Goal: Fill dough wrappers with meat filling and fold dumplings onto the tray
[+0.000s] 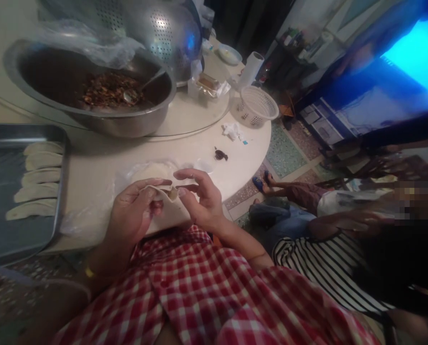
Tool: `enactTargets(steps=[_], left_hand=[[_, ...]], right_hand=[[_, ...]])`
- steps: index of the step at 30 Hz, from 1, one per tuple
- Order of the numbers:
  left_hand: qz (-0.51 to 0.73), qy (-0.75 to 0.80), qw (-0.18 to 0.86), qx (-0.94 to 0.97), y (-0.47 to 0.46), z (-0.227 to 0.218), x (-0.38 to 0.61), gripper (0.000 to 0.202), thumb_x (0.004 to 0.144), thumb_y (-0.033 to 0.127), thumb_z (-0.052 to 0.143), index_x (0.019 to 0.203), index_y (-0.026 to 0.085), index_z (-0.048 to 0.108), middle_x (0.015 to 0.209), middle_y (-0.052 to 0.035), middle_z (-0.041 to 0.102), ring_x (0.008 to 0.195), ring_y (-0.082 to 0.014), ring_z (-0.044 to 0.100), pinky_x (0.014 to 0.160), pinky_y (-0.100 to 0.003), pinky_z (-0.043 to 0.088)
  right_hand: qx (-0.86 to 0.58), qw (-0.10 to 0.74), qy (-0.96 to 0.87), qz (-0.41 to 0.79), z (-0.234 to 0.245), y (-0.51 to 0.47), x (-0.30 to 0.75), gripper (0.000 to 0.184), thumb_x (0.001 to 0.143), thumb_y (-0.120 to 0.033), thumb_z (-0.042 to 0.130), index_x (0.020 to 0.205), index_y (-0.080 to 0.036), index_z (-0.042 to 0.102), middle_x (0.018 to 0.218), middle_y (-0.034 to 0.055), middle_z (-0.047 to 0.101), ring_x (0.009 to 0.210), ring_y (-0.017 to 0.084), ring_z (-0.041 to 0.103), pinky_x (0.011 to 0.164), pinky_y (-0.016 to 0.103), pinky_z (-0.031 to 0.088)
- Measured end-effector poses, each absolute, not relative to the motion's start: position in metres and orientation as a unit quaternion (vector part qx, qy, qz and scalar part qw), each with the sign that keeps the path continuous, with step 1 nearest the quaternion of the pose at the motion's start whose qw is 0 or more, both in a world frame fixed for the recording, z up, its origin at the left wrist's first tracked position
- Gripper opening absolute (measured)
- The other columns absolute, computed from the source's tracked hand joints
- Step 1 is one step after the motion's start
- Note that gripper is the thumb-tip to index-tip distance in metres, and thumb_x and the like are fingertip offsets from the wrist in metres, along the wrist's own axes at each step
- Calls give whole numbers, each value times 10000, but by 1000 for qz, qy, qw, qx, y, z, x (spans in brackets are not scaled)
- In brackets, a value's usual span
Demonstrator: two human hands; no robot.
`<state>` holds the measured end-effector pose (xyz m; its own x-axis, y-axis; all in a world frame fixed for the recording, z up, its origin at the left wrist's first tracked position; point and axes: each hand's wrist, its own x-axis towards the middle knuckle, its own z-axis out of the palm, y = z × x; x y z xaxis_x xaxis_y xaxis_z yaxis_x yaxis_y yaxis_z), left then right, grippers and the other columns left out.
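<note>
A partly folded dumpling (pixel 167 192) is held up over the near table edge, its pale wrapper edges gaping at the right end with some filling showing. My left hand (pixel 133 211) pinches its left side between thumb and fingers. At the right end, my right hand (pixel 205 201) has its thumb against the wrapper edge and a finger behind it, while the index finger is raised and curved. Below and behind my hands, pale round wrappers (pixel 151 171) lie on a clear plastic sheet, partly hidden.
Left, a metal tray (pixel 2 177) holds a row of several folded dumplings (pixel 39 177). Behind it stands a steel bowl (pixel 128 122) of brown filling (pixel 106 91) with a spoon. A colander (pixel 160 28), white basket (pixel 259 105) and crumpled tissue (pixel 231 131) are farther back. People sit at right.
</note>
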<state>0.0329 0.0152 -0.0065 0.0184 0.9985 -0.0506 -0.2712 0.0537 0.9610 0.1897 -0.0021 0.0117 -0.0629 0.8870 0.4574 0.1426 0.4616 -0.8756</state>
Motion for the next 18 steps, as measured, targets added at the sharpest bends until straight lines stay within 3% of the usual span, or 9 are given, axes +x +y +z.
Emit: enactTargets(steps=[4,9,15,18], left_hand=[[550,440,558,439,11,-2,33,71,786,291,716,774,225,692,896,-25,801,516,-107,553,440,-264,439],[552,448,525,468,7,-3,29,26,797,214,714,786,217,691,957,0,794,553,-93,563,497,-280,481],[511,441,478,562,7,-9,24,35,842,253,710,839,230,683,1039,9,771,782,-169,684,531,-276,530],[476,436,431,631,9,-15,21,61,885,297,667,917,245,661,1086,-6,748,746,-167,681,529,-296,540]], right_hand=[[-414,530,-683,283,21,0,200,116,918,-300,627,1030,-278,651,1026,36,710,986,184,669,851,366,612],[-412,500,-724,237,24,2,206,97,911,-300,650,997,-267,680,997,36,735,952,184,676,893,388,583],[-410,521,-724,191,18,5,203,138,958,-264,565,870,-220,661,863,36,726,833,162,668,834,354,572],[-419,525,-710,212,17,5,201,142,964,-275,549,875,-214,640,821,22,693,780,143,647,777,320,569]])
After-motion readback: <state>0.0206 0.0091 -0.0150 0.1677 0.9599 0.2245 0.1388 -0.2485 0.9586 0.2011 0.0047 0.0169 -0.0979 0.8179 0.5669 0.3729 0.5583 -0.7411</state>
